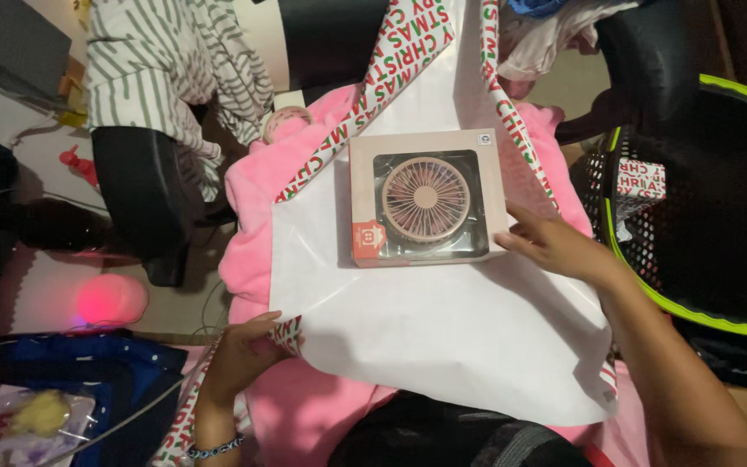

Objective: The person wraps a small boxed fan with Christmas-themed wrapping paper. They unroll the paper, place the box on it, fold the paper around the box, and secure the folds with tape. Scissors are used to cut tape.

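Note:
A pink boxed fan (pixel 426 198) with a clear window lies on the white back of a sheet of festive wrapping paper (pixel 443 329). The paper is spread over a pink blanket (pixel 248 216). My right hand (pixel 555 244) rests on the paper and touches the box's near right corner. My left hand (pixel 248 350) pinches the paper's near left edge, where the printed red and green side folds over.
A roll of tape (pixel 286 121) sits on the blanket beyond the paper. A black mesh bin (pixel 719 225) with a green rim stands at right, with a paper scrap (pixel 641 180) inside. A black chair (pixel 144 195), striped cloth (pixel 166 60) and a glowing pink light (pixel 110 298) lie at left.

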